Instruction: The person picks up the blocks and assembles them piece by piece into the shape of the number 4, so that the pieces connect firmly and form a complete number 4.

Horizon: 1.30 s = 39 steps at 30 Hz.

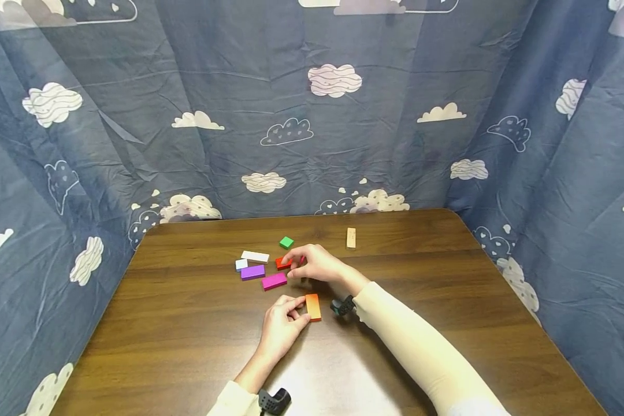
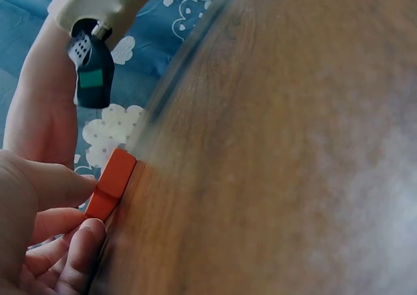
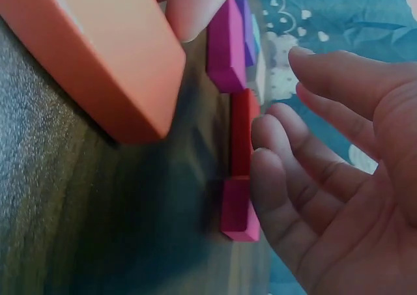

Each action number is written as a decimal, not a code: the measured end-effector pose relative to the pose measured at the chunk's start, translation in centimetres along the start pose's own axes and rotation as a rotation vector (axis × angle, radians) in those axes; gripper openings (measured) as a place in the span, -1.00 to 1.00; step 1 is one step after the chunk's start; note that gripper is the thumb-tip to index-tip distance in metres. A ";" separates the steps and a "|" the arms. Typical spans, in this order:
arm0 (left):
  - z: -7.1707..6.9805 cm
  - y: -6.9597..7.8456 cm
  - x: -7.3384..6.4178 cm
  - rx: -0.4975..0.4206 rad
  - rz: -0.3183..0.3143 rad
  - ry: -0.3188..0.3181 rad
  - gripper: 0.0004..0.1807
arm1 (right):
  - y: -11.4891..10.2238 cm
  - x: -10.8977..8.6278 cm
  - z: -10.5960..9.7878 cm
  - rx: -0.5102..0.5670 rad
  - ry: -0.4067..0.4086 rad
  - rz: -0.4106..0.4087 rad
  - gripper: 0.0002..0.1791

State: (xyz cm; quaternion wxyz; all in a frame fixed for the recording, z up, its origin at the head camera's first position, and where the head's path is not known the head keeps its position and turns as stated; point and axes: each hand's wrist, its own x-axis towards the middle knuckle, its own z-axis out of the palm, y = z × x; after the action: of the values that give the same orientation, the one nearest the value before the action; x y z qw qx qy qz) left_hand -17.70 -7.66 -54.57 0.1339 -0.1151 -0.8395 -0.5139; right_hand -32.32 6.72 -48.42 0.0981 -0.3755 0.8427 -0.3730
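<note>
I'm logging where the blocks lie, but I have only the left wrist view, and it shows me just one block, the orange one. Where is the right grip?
Observer: The right grip is farther from the person than the orange block, partly covering a red block in the head view.
Operator: Is it holding anything?
Observer: It looks open and empty in the right wrist view; whether it touches a block, I can't tell.
Operator: Does any block lie apart from the rest?
Observer: Yes, a pale wooden block lies alone toward the far edge of the table.
</note>
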 end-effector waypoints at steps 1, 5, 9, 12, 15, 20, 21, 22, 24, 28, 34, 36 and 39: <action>-0.1 0.0 0.0 0.000 -0.001 0.000 -0.60 | 0.1 0.2 0.2 0.002 -0.006 -0.005 -0.63; -0.2 0.1 0.1 0.012 0.024 0.007 -0.60 | 0.5 0.8 0.5 0.004 -0.028 0.001 -0.63; -0.2 0.2 0.1 0.019 0.044 0.019 -0.60 | 0.8 1.2 0.9 -0.013 -0.050 0.016 -0.64; -0.2 0.3 0.0 0.019 0.031 0.012 -0.59 | 0.8 1.4 1.2 -0.058 -0.058 0.023 -0.63; -0.4 0.3 -0.1 0.027 -0.004 -0.004 -0.59 | 0.5 1.4 1.5 -0.112 -0.060 0.024 -0.62; -0.5 0.4 -0.3 0.038 -0.028 -0.011 -0.58 | 0.1 1.4 2.0 -0.197 -0.059 0.019 -0.63; -0.5 0.4 -0.3 0.039 -0.028 -0.011 -0.58 | 0.1 1.5 2.0 -0.223 -0.059 0.017 -0.64; -0.6 0.4 -0.3 0.041 -0.026 -0.010 -0.58 | 0.0 1.5 2.1 -0.246 -0.056 0.016 -0.64; -0.6 0.4 -0.3 0.045 -0.023 -0.012 -0.59 | 0.0 1.5 2.2 -0.296 -0.052 0.017 -0.64; -0.5 0.3 -0.3 0.057 -0.018 -0.012 -0.60 | 0.0 1.5 2.5 -0.380 -0.045 0.029 -0.65; -0.2 0.3 -0.3 0.051 -0.014 -0.016 -0.59 | -0.1 1.1 2.6 -0.408 -0.041 0.049 -0.66; -0.2 0.3 -0.4 0.052 -0.014 -0.016 -0.59 | -0.2 1.0 2.6 -0.396 -0.041 0.050 -0.66; -0.2 0.2 -0.2 0.060 -0.008 -0.007 -0.59 | -0.2 1.2 2.5 -0.363 -0.032 0.046 -0.67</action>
State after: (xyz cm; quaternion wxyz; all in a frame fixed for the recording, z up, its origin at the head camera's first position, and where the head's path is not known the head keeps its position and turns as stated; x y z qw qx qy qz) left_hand -17.40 -7.81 -54.38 0.1325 -0.1096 -0.8554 -0.4886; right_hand -31.86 4.39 -49.90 0.0506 -0.3734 0.9030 -0.2063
